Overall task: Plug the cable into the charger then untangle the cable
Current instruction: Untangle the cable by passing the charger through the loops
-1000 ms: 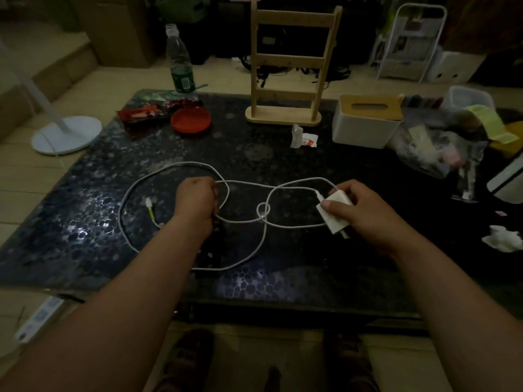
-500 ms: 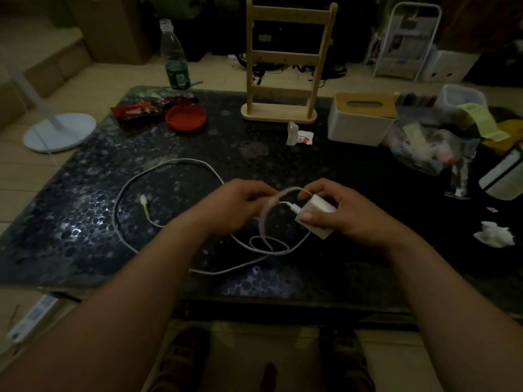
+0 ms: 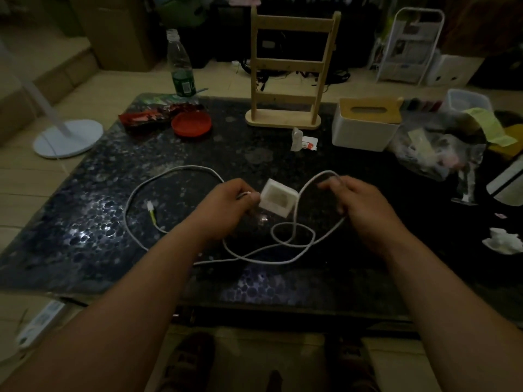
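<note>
A white cube charger (image 3: 278, 200) hangs just above the dark speckled table (image 3: 85, 236), and my left hand (image 3: 226, 206) pinches its left side, where the cable's plug meets it. The white cable (image 3: 169, 174) arcs out to the left. It crosses itself in a small loop (image 3: 293, 236) below the charger. Its free end with a yellow-green connector (image 3: 151, 212) lies on the table left of my left hand. My right hand (image 3: 359, 206) is to the right of the charger. Its fingers are closed on a raised bend of the cable (image 3: 325, 175).
At the back stand a wooden rack (image 3: 285, 80), a white tissue box (image 3: 365, 128), a red lid (image 3: 192, 124), a snack wrapper (image 3: 147, 118) and a bottle (image 3: 181, 66). A small white packet (image 3: 301, 140) lies mid-table. A plastic bag (image 3: 435, 149) and crumpled tissue (image 3: 503, 240) sit right.
The charger has passed from my right hand to my left. My right hand has moved right and lifted a bend of cable, and the tangle has opened into a wider loop.
</note>
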